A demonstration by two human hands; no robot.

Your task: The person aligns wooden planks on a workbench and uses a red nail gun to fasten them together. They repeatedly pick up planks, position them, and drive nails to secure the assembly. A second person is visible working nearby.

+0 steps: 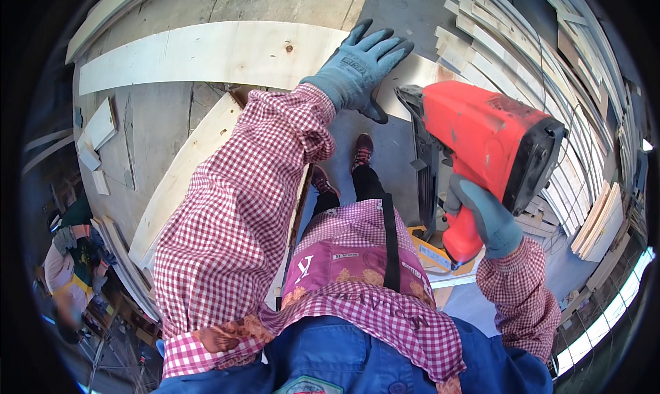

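A long pale wooden board (pixel 199 53) with a knot lies across the far side of the worktable. My left hand (pixel 361 67), in a grey-blue work glove, presses on its right end with the fingers spread and the thumb apart. In my right hand (pixel 489 219), gloved alike, is the handle of a red and black nail gun (pixel 474 122). The gun's dark nose points left, over or against the board end beside my left hand; whether it touches cannot be made out. Its nail magazine (pixel 425 174) runs down toward me.
A second board (pixel 189 181) slants under my left forearm. Short offcuts (pixel 100 127) lie at the table's left. Stacks of wooden slats (pixel 509 57) fill the right side, with thin cables nearby. A yellow object (pixel 430 255) sits below the gun. Another person (pixel 72 256) is at far left.
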